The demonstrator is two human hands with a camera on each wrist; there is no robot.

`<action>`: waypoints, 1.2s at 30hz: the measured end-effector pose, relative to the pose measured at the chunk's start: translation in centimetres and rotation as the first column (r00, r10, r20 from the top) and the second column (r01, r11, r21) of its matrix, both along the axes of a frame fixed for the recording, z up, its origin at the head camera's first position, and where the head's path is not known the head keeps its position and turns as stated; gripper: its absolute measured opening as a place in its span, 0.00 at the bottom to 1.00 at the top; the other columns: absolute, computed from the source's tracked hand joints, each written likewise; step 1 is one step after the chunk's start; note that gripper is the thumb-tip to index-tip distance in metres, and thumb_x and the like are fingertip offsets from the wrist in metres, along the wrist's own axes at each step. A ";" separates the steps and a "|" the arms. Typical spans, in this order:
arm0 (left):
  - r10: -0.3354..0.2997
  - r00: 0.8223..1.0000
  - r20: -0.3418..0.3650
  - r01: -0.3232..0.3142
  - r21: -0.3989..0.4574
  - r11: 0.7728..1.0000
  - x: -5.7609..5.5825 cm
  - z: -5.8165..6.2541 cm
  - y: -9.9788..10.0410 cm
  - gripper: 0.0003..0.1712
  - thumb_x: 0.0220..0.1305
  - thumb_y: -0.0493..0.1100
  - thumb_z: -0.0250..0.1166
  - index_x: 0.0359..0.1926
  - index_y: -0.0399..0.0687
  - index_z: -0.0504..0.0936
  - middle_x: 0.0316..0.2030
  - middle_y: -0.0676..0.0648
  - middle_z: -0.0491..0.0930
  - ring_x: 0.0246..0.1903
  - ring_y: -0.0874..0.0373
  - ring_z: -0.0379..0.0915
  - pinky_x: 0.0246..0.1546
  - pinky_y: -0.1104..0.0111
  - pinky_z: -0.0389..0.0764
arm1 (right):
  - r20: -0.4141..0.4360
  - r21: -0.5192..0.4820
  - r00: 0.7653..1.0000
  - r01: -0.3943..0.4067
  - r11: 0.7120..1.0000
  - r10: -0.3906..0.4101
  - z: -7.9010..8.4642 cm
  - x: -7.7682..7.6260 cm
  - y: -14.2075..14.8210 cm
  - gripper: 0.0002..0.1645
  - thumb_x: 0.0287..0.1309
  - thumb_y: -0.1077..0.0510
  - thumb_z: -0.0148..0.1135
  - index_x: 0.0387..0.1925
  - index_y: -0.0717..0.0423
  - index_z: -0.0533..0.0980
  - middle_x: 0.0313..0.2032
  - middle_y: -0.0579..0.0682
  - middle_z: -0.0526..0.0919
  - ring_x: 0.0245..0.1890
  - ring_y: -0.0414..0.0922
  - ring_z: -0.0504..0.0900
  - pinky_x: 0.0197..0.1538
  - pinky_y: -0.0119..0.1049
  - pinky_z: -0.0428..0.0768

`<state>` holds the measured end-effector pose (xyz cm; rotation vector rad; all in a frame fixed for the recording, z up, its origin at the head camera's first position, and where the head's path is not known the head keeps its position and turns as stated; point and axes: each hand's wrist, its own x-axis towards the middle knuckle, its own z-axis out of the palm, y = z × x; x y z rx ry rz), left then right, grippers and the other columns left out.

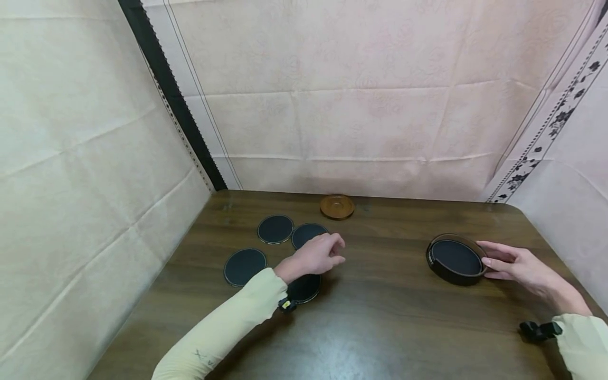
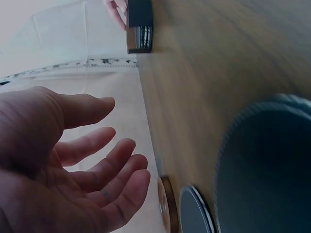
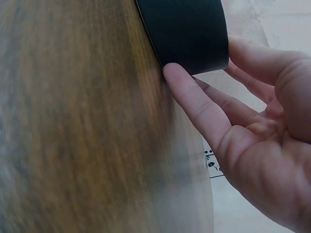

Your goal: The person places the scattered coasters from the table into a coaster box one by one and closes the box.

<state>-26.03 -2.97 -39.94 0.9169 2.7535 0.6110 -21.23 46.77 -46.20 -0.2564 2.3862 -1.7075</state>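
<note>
a person in pale sleeves (image 1: 223, 332) works over a brown wood-grain counter (image 1: 380, 332), the left hand (image 1: 318, 254) above round black coasters (image 1: 275, 229), its fingers loosely bent and the thumb held well apart, the palm bare. four coasters lie toward the counter's left edge, two side by side nearer the back edge and two closer to the front, one partly hidden beneath the left wrist. near the right edge, the right hand (image 1: 527, 269) grips the side of a round black coaster holder (image 1: 448, 275), thumb and fingers narrow against its wall; a gap in that wall shows a stack (image 2: 145, 37) inside. a round brown dish (image 1: 337, 207) sits by the back edge, before a cream patterned cloth (image 1: 361, 105).
</note>
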 end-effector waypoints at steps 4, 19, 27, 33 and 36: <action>0.003 1.000 -0.004 -0.003 -0.019 1.000 0.4 -0.5 -1.9 0.21 0.67 0.50 0.64 0.57 0.46 0.76 0.47 0.46 0.78 0.44 0.58 0.73 0.44 0.67 0.76 | 0.007 0.002 1.000 0.000 1.000 0.000 0.1 0.0 0.0 0.36 0.68 0.64 0.56 0.73 0.62 0.56 0.52 0.19 0.73 0.46 0.36 0.85 0.45 0.39 0.85; 0.106 0.994 0.032 -0.098 -0.175 0.980 1.3 -2.6 -6.8 0.27 0.62 0.51 0.69 0.60 0.52 0.75 0.55 0.43 0.71 0.52 0.49 0.64 0.51 0.56 0.74 | -0.001 -0.019 1.000 -0.001 1.000 0.001 0.0 0.0 0.0 0.35 0.67 0.65 0.56 0.73 0.62 0.57 0.52 0.21 0.75 0.46 0.37 0.85 0.45 0.39 0.85; 0.142 0.989 0.033 -0.131 -0.232 0.964 0.9 -2.8 -7.4 0.34 0.58 0.57 0.71 0.62 0.52 0.73 0.55 0.43 0.70 0.50 0.50 0.63 0.51 0.55 0.73 | 0.004 -0.029 1.000 -0.004 1.000 0.004 0.0 0.0 0.1 0.35 0.68 0.66 0.55 0.73 0.60 0.57 0.52 0.21 0.75 0.46 0.37 0.85 0.45 0.38 0.85; 0.172 0.981 0.085 -0.152 -0.204 0.967 0.4 -2.8 -7.3 0.36 0.55 0.57 0.73 0.61 0.51 0.73 0.54 0.43 0.70 0.50 0.50 0.63 0.50 0.57 0.74 | 0.010 -0.042 1.000 -0.007 0.999 0.008 -0.1 0.0 0.1 0.35 0.68 0.65 0.55 0.73 0.59 0.58 0.52 0.21 0.75 0.46 0.37 0.85 0.45 0.38 0.85; 0.185 0.974 0.128 -0.159 -0.189 0.969 0.1 -2.9 -7.2 0.38 0.52 0.58 0.75 0.61 0.51 0.73 0.53 0.42 0.70 0.50 0.50 0.63 0.50 0.58 0.73 | 0.007 -0.046 1.000 -0.013 0.999 0.013 -0.1 0.0 0.1 0.34 0.68 0.66 0.55 0.73 0.60 0.57 0.52 0.22 0.75 0.46 0.37 0.85 0.45 0.38 0.85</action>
